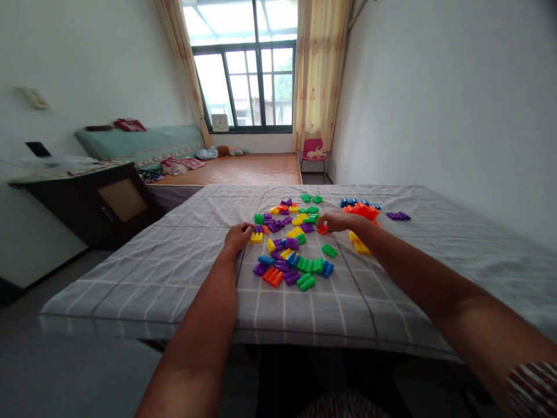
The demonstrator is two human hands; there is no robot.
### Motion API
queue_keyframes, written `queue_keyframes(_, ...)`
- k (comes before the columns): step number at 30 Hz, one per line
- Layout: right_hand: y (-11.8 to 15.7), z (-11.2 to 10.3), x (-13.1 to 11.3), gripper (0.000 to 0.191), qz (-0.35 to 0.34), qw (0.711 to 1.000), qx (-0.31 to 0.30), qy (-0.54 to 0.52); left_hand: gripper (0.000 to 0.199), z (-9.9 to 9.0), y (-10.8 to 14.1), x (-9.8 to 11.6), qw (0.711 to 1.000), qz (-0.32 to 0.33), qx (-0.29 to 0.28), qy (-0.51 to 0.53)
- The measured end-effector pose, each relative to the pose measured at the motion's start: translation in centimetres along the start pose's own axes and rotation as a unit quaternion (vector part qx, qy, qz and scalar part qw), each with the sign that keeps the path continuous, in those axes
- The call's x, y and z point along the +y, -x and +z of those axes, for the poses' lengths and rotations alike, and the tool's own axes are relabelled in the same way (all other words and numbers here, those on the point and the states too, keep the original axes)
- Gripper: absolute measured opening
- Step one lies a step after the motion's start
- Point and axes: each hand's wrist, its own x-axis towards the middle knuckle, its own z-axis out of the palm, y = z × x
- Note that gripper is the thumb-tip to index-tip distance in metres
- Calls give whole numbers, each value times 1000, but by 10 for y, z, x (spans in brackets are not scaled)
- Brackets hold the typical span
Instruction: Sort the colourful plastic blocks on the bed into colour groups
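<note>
Small plastic toy blocks shaped like joined tubes lie in a loose, mixed heap on the table, with purple blocks (275,223) near its middle. My left hand (238,237) rests on the cloth at the heap's left edge. Its loosely bent fingers are beside a yellow block (256,238) and appear to hold nothing. On the heap's right side, my right hand (337,221) is closed, fingertips pointing down on an orange block (322,229). A single green block (329,250) lies nearer to me, below that hand.
Beyond my right forearm, blocks are grouped by colour: blue (348,202), orange (363,210), yellow (359,244) and purple (398,216). A grey checked cloth (183,261) covers the table. A bed (248,167) and a pink chair (313,145) stand behind, a dark cabinet (104,197) at left.
</note>
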Motion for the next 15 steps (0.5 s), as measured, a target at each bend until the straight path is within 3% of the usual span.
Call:
queue_keyframes(3,8,5,-2,25,19,999,-30,23,34,-1,0,1,1000,0,-1,-8)
queue_keyframes(7,21,-7,12,22,57,997,31,-41,35,-1,1,-1,1000,8,-4,-14)
queue_keyframes(11,49,-32,60,25,140,968,163,-131,35,-1,0,-2,1000,10,-3,-22)
queue_keyframes(15,85,-39,113,30,218,940,214,-150,35,-1,-3,-2,1000,3,-3,-29)
